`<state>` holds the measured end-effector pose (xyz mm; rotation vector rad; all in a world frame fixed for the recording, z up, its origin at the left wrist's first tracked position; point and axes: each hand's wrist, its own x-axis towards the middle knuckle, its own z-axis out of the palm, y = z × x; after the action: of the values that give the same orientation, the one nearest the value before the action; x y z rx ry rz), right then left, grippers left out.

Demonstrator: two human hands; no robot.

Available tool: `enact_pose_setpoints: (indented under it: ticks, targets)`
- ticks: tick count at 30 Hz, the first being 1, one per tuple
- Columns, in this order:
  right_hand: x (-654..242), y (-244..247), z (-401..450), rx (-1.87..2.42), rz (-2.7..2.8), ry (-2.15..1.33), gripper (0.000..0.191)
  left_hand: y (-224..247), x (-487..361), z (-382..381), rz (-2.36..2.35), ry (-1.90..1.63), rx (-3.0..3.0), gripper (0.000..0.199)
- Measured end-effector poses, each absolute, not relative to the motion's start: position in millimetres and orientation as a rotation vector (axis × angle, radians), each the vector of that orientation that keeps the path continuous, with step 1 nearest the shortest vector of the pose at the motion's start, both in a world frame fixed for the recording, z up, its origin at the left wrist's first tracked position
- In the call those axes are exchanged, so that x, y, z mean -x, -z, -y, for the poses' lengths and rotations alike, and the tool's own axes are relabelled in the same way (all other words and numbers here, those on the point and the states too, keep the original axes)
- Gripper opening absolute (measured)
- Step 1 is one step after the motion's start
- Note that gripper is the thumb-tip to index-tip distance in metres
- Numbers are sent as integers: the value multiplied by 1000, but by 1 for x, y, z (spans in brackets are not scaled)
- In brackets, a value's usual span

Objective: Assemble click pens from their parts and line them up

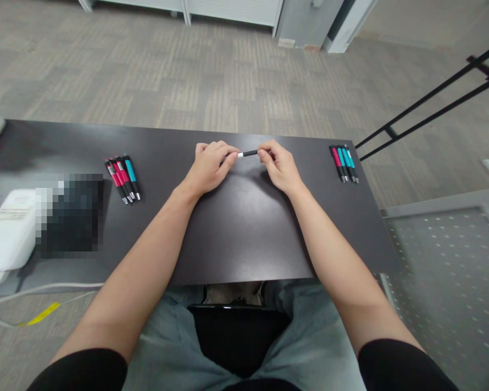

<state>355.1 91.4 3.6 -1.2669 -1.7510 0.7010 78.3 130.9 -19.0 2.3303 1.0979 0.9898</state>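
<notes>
A slim pen [249, 153] with a black section and a white section is stretched sideways between my two hands, just over the dark table. My left hand [212, 164] pinches it by the white side, thumb against fingers. At the black end, my right hand [280, 164] grips it between thumb and fingers. Both ends of the pen are hidden by fingertips. Left of my left hand lies a group of pink and turquoise pens [123, 178] with black grips. Another group of pink and turquoise pens [344, 163] lies to the right of my right hand.
The dark table [244, 239] ends close to my lap. On its left stand a white device [8, 228] with a white cable [52, 286] and a pixelated dark object [71, 217]. A black metal frame [427, 100] rises beyond the right edge.
</notes>
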Motion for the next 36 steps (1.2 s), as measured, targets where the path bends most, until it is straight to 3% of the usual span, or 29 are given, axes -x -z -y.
enact_pose_setpoints:
  ticks: [12,36]
  targets:
    - [-348,-3,-93,1286,1758,-702,81,15,-75,-133,-1086,-1021,-2351,39]
    - [-340,-5,-89,1430,1634,-764,68,11,-80,-126,-1124,-1133,-2437,34]
